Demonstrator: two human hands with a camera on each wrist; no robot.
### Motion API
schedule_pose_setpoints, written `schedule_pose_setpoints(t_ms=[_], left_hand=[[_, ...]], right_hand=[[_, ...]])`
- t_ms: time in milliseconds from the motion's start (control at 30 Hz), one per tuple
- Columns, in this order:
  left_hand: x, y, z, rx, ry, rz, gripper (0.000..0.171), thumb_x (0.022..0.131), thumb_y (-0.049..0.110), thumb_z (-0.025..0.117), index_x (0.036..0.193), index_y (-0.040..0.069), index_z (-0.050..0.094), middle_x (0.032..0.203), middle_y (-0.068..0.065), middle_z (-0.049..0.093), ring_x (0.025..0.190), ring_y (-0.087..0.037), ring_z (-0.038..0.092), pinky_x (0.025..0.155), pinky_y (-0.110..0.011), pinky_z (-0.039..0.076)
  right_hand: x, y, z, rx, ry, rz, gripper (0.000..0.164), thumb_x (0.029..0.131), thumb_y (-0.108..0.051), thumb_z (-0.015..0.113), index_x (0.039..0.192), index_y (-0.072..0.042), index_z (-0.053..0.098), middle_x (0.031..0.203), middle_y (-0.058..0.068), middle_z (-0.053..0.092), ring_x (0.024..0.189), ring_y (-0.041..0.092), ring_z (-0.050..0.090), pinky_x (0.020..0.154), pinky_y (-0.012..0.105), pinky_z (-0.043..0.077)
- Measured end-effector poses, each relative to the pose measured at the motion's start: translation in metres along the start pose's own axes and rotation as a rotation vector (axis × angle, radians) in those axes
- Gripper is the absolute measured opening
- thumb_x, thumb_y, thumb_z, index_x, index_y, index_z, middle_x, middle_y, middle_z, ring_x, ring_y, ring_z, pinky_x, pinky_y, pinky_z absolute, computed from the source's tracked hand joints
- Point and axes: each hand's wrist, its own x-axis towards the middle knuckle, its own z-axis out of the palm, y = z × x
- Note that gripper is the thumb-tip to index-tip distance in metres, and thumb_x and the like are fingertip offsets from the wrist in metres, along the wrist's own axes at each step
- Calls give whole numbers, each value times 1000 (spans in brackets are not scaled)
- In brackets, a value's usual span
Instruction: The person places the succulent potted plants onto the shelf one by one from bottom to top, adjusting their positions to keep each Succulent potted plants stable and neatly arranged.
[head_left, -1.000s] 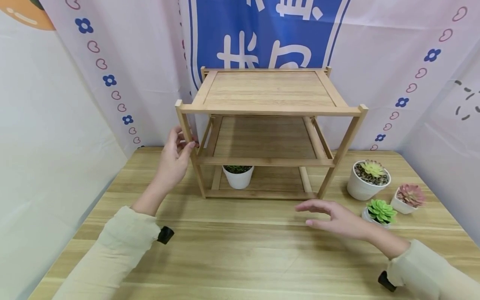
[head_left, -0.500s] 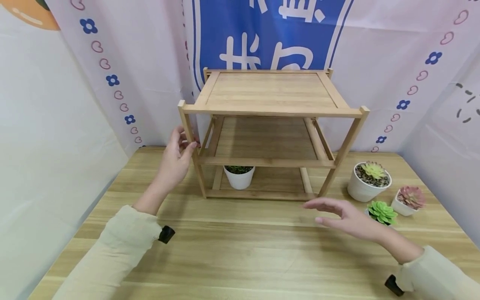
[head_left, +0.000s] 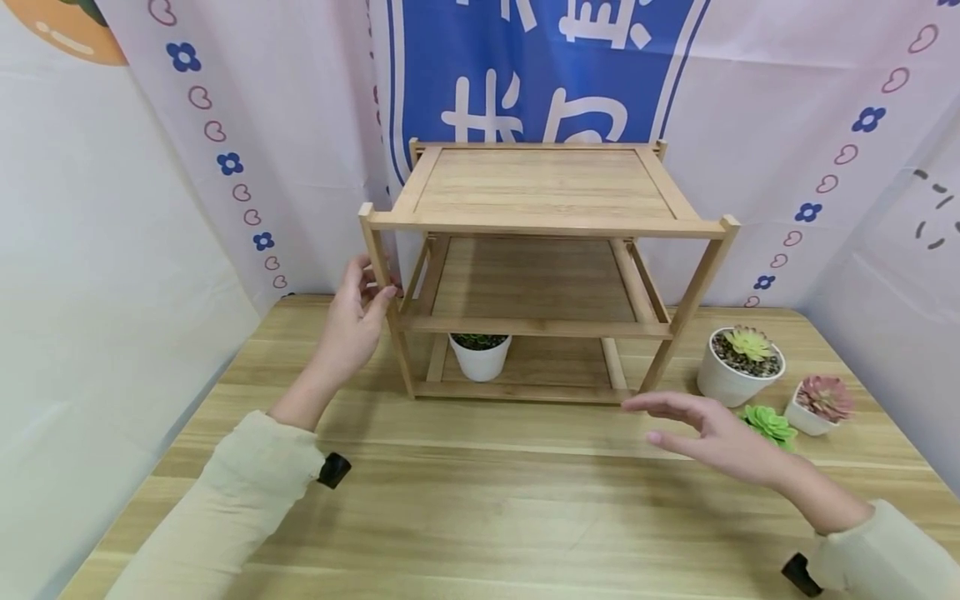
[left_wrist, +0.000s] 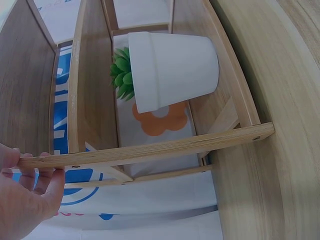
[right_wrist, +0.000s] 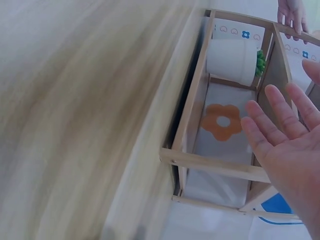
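A three-tier wooden shelf rack (head_left: 555, 187) stands on the table, its upper two tiers bare. At its front left post, my left hand (head_left: 352, 321) grips the wood between thumb and fingers; the left wrist view shows the thumb and fingers around the post (left_wrist: 150, 151). On the bottom tier, toward the left, sits a white pot (head_left: 481, 361) with a green plant (left_wrist: 123, 75). My right hand (head_left: 712, 433) hovers in front of the rack's right corner, holding nothing. In the right wrist view its fingers (right_wrist: 282, 112) are spread and relaxed.
To the right of the rack stand a large white pot with a pale green succulent (head_left: 742, 362), a small pot with a reddish succulent (head_left: 821, 402) and a bright green succulent (head_left: 771, 425), partly behind my right hand. A curtain with a blue panel (head_left: 540, 75) hangs behind.
My right hand has drifted right, toward the succulents, and now covers more of the bright green one. The left hand keeps its grip on the post. The view has shifted slightly.
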Motion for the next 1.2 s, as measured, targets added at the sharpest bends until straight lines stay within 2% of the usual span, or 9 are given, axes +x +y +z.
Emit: schedule_pose_setpoints(t_ms=[400,533,767,967,1200], left_hand=[[-1,-1,0,-5,5,0,43,106,-4,44,147,-7,32,128,-30,51,120,-43,56,111,-49,44],[-1,-3,0,0,4,4,44,106,-3,45,148,-5,32,127,-31,52,120,-43,56,111,-48,45],[-1,-6,0,-3,7,5,45,107,-2,45,149,-5,32,126,-32,51,121,-45,55,112,-46,45],[-3,-6,0,2,13,7,44,107,-1,45,149,-5,32,125,-29,52,122,-44,55,113,-45,44],[-1,-3,0,5,16,17,46,107,-1,45,150,-6,30,127,-31,52,122,-43,55,113,-45,43]], right_hand=[[-6,-3,-17,-66,36,-42,42,100,-4,64,140,-18,61,137,0,64,127,5,54,104,15,42],[-9,-4,-23,-78,48,-39,44,100,-4,64,141,-19,60,139,-3,62,126,2,53,103,13,41],[-13,-1,-29,-87,79,-74,45,97,2,65,141,-11,60,138,3,63,126,1,54,104,11,40],[-21,-2,-39,-113,122,-55,45,97,3,65,140,-9,61,137,-3,63,123,-1,55,100,11,42],[-31,3,-50,-89,191,-34,44,96,9,63,138,-5,61,138,-3,63,125,-3,53,98,8,42]])
